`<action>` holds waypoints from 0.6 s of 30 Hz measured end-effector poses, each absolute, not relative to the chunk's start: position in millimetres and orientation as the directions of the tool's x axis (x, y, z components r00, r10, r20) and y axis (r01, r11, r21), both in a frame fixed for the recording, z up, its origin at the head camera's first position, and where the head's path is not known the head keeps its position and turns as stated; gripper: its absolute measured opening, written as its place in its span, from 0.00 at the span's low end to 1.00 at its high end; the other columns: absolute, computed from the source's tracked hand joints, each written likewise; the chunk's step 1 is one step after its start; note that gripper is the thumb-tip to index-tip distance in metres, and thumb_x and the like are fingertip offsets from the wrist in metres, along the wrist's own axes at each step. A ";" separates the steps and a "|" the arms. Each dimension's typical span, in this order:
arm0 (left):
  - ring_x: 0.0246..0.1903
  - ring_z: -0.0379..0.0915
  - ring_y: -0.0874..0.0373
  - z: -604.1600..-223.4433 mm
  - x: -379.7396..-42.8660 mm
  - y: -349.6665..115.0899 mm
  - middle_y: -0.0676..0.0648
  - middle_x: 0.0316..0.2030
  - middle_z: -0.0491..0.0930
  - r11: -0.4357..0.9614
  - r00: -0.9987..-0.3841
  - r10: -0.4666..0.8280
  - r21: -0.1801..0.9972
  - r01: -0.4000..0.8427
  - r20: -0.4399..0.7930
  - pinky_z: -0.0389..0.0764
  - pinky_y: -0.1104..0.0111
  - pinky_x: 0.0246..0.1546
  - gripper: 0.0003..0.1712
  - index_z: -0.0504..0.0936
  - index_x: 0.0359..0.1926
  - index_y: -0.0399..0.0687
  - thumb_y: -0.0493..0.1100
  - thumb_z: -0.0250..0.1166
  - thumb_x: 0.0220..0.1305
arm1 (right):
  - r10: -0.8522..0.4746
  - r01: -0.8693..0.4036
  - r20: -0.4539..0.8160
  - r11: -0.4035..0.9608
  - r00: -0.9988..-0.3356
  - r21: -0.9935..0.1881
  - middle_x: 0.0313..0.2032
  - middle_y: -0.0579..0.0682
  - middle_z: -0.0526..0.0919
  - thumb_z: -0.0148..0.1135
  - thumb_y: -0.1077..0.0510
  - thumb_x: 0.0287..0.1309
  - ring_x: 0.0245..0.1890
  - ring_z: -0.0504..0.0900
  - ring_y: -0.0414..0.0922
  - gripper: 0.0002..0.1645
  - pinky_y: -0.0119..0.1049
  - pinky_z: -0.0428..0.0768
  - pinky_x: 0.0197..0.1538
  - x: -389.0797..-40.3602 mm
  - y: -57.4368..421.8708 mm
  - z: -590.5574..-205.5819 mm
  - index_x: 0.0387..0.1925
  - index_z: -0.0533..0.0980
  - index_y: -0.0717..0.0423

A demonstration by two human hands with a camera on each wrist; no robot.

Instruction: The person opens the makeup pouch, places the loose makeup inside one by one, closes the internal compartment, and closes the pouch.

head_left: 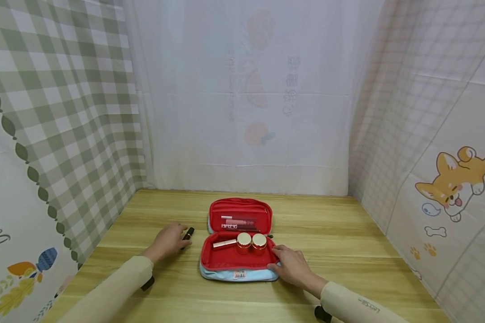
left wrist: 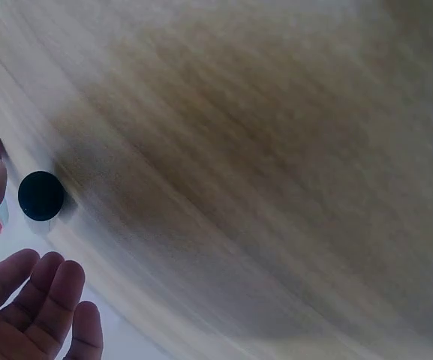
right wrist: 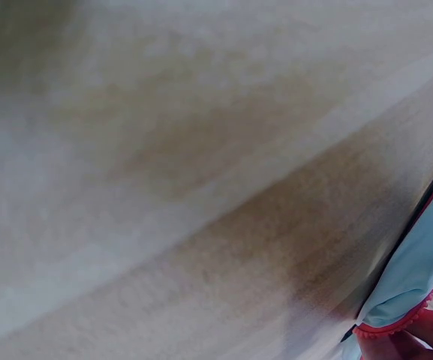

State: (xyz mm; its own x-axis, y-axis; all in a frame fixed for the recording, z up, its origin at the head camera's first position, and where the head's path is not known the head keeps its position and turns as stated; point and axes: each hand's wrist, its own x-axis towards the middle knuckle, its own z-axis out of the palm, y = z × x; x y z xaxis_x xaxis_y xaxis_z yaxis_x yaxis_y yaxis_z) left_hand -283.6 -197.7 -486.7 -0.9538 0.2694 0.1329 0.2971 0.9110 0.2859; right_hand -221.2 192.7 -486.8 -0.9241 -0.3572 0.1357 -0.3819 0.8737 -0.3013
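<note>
A cosmetic pouch [head_left: 220, 274], light blue outside with a red lining, lies unzipped on the table. Two jars with gold lids [head_left: 252, 241] stand in its near half beside a slim pale pink tube [head_left: 224, 243]. Several slender tubes [head_left: 236, 223] sit in the clear pocket of the raised far half. To the pouch's left, my left hand [head_left: 169, 242] reaches around a small black tube with a gold band [head_left: 189, 233]; the left wrist view has its round black end [left wrist: 41, 196] between spread thumb and fingers. My right hand [head_left: 293, 265] grips the pouch's right rim.
The wood-grain table [head_left: 153, 211] carries the pouch. A white curtain [head_left: 242, 175] hangs behind it, with a green checked cloth [head_left: 113, 134] on the left and a cloth with a cartoon dog [head_left: 454, 181] on the right.
</note>
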 end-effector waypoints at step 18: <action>0.36 0.78 0.49 -491.4 -285.1 -199.6 0.43 0.36 0.79 0.917 -0.947 0.289 0.246 0.315 0.138 0.80 0.53 0.39 0.19 0.82 0.46 0.33 0.40 0.74 0.56 | -0.355 -0.381 0.140 0.875 -0.924 -0.299 0.52 0.57 0.81 0.74 0.50 0.53 0.55 0.79 0.54 0.32 0.56 0.73 0.48 -221.1 192.4 -486.5 0.54 0.80 0.66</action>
